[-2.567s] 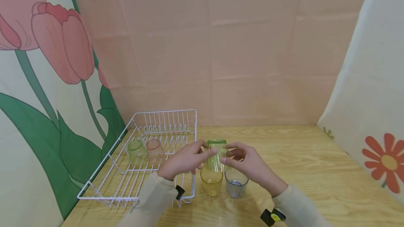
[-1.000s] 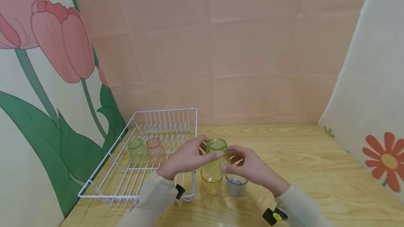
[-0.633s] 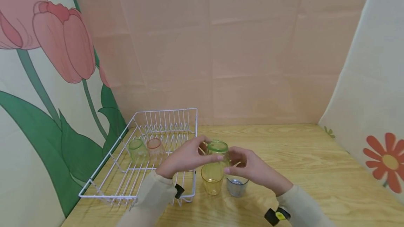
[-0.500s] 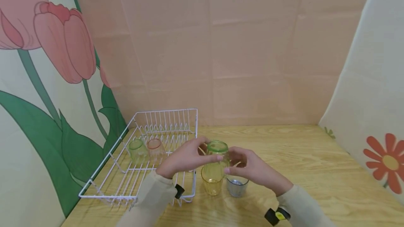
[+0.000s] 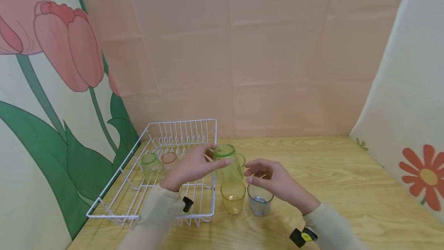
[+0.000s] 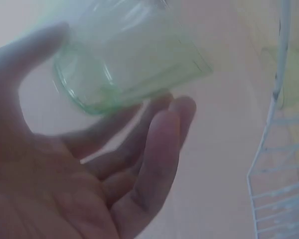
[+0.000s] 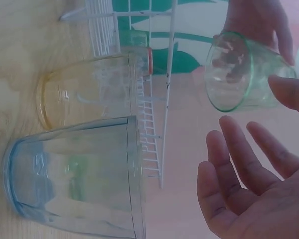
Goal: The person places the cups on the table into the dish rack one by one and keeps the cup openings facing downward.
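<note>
My left hand [image 5: 194, 165] holds a green glass [image 5: 227, 165] upside down, its thumb on the near side and its fingers behind. In the left wrist view, the thumb and fingertips touch the glass's sides near its thick base. My right hand [image 5: 270, 174] is just to the right, fingers loosely bent and apart from the glass, as the right wrist view also shows. Below the held glass, a yellow glass [image 5: 233, 201] stands upright on the table. A blue-grey glass [image 5: 260, 202] stands beside it, under my right hand. Another green glass [image 5: 241, 160] shows partly behind the held one.
A white wire dish rack [image 5: 182, 120] stands on the left of the wooden table [image 5: 329, 188]. In it, a green glass [image 5: 151, 167] and a pink glass [image 5: 169, 160] sit upside down, the pink one partly behind my left hand. A pink cloth [image 5: 277, 57] hangs behind.
Both hands were at the green glass as it turned base-up. Now my right hand has let go, and my left hand has carried the glass left and slightly up towards the rack.
</note>
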Action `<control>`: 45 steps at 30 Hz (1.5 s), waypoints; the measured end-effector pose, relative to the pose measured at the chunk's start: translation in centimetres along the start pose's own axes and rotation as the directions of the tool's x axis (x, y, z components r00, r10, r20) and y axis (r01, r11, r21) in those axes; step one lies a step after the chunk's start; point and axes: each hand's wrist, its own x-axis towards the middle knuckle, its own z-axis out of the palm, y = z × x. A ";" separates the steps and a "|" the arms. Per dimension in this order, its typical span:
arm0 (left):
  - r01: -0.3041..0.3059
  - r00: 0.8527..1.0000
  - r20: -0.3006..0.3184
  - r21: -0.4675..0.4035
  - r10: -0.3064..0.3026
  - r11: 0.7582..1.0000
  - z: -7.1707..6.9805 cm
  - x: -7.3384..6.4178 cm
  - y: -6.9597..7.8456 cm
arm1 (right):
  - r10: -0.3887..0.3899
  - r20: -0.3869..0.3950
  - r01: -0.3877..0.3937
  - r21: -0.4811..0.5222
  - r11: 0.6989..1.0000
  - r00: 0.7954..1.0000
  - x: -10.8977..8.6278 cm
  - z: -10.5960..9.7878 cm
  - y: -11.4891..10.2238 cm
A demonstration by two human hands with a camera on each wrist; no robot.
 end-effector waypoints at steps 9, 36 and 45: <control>0.177 0.970 -0.181 0.077 -0.160 0.981 -3.1 0.6 -1.4 | 0.020 0.010 -0.020 -0.009 1.000 1.000 -0.1 -0.5 0.2; 0.430 0.902 -0.066 0.076 -0.426 0.900 -2.1 4.3 -10.2 | 0.085 0.056 -0.087 0.034 0.996 0.995 -0.6 -1.3 0.8; 0.418 0.908 -0.059 0.210 -0.415 0.884 -1.2 4.7 -11.4 | 0.100 0.068 -0.104 0.047 0.994 0.993 -0.8 -1.4 0.9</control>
